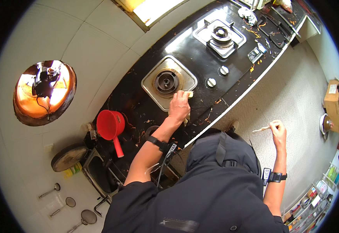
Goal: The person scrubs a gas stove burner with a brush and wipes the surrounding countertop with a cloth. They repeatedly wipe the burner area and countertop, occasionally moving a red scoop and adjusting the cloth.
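Note:
My left hand (179, 107) grips a pale yellow sponge or cloth (190, 94) at the front corner of a square steel drip tray (157, 100). Part of a light scrap (186, 120) shows beneath the same hand. In the tray's middle sits a dark, stained gas burner (166, 82), with no pan support over it. Out over the floor, my right hand (278, 132) pinches a thin, whitish, elongated item (261, 129); what it is exactly, I cannot tell.
A second burner (221, 32) carries its pan support on the black cooktop (198, 64), near two white knobs (211, 82). A red plastic dipper (108, 123) stands beside a sink (99, 171). Another pan support (274, 30) lies at the far end. Strainers (88, 217) hang on the wall.

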### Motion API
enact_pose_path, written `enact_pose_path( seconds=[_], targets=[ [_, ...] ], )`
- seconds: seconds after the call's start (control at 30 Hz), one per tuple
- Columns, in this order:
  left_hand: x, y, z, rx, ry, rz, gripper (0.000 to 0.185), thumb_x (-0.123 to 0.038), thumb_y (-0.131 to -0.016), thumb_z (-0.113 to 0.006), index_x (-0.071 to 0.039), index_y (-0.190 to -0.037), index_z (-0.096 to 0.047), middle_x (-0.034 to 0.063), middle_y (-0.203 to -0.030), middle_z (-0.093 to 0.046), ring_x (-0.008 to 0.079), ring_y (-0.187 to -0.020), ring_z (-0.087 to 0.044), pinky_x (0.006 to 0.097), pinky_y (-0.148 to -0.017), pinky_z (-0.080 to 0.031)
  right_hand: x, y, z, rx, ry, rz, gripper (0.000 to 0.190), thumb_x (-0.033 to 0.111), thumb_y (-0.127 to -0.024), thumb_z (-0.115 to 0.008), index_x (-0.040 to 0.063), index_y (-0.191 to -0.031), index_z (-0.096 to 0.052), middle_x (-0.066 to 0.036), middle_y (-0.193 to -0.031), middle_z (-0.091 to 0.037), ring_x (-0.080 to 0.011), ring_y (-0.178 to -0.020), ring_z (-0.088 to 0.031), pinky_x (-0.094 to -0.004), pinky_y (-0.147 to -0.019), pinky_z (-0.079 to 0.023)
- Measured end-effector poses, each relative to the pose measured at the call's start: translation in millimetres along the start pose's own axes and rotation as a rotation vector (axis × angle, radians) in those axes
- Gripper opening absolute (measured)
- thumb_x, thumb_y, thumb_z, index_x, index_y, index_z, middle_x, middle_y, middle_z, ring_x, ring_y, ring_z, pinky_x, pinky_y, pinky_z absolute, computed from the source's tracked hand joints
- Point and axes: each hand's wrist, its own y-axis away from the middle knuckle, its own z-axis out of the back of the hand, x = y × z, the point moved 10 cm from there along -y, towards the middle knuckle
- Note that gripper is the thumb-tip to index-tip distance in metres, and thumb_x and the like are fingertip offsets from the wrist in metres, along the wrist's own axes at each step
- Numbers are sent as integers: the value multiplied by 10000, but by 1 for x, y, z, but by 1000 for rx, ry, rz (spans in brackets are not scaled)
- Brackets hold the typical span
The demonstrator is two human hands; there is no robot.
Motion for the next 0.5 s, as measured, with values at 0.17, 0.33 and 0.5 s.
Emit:
enact_pose_path(
  seconds=[0.17,0.33,0.5],
  targets=[
    [79,-3,61,9,-288,9,255,-18,-793,-544,-79,-1028,-623,96,-981,-565,293,-919,-557,400,-778,-505,-12,3,15,-36,8,-78,184,141,-902,-657,15,-780,-602,-7,-836,-605,-80,-717,-497,-258,-645,-422],
    [105,15,40,91,-375,-89,181,-55,-769,-553,-81,-934,-622,76,-993,-570,314,-947,-541,428,-770,-470,-11,9,7,11,35,-22,178,142,-900,-657,19,-782,-602,5,-780,-596,-71,-667,-484,-257,-609,-418],
    [78,56,0,343,-268,-141,174,-67,-731,-611,-62,-905,-615,104,-980,-565,322,-956,-541,435,-755,-485,-7,3,5,-33,30,19,172,148,-898,-660,18,-797,-610,11,-750,-581,-61,-657,-473,-248,-592,-405]
  ],
)
